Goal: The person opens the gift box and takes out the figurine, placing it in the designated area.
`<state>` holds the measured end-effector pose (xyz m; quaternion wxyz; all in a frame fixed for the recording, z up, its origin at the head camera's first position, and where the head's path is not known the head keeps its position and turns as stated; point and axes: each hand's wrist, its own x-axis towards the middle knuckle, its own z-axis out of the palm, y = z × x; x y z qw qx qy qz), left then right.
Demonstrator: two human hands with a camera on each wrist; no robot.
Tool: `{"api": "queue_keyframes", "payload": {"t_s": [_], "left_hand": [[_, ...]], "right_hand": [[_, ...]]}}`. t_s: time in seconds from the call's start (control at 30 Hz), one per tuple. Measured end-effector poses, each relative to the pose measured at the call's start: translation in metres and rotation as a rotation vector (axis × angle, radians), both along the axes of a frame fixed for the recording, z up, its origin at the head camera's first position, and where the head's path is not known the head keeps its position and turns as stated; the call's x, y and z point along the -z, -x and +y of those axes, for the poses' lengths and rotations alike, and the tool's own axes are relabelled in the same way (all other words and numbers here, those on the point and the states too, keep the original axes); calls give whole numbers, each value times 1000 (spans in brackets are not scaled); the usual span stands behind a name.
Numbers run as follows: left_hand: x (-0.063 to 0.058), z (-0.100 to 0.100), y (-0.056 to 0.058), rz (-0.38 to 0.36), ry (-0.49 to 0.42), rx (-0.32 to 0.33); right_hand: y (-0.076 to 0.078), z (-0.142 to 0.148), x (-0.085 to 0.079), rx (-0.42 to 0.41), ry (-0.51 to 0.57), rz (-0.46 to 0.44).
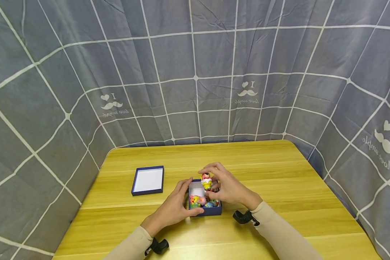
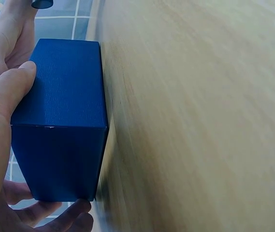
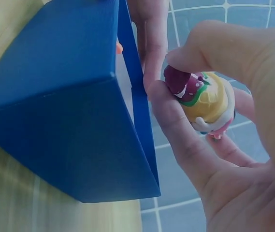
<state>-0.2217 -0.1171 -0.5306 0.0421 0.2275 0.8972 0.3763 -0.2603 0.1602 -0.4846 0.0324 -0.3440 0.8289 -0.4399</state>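
A small toy figurine point(image 1: 206, 182), with a yellow body, a white collar and a pink top, is held up over the box by my right hand point(image 1: 226, 185). In the right wrist view, thumb and fingers pinch the figurine point(image 3: 207, 99) around its dark red base and its sides, beside the box's open rim. My left hand point(image 1: 172, 210) grips the blue box point(image 1: 211, 211), thumb on the near wall and fingers along the left and far side. Inside lie several colourful figurines point(image 1: 196, 201) at the near end; the right hand hides part of the interior.
A shallow blue lid point(image 1: 147, 180) with a white inside lies to the left of the box on the wooden table point(image 1: 247, 159). Grey curtains point(image 1: 169, 61) with white grid lines surround the table's back and sides. A black wrist device point(image 1: 243, 217) is on each arm.
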Motion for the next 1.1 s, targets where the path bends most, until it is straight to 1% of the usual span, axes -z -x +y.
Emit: {"api": "queue_keyframes", "payload": {"t_s": [0.1, 0.27, 0.57, 0.8, 0.97, 1.1], "left_hand": [[0, 0, 0, 1, 3, -2], [-1, 1, 0, -3, 7, -7], [0, 1, 1, -12, 2, -12], [1, 1, 1, -9, 3, -10], [0, 1, 0, -6, 3, -13], [1, 2, 0, -7, 2, -13]], "right_hand": [[0, 0, -1, 4, 32, -25], [2, 1, 0, 0, 83, -36], [3, 3, -1, 20, 82, -49], [5, 6, -1, 16, 78, 2], [8, 9, 0, 20, 92, 8], [10, 14, -1, 29, 93, 39]]}}
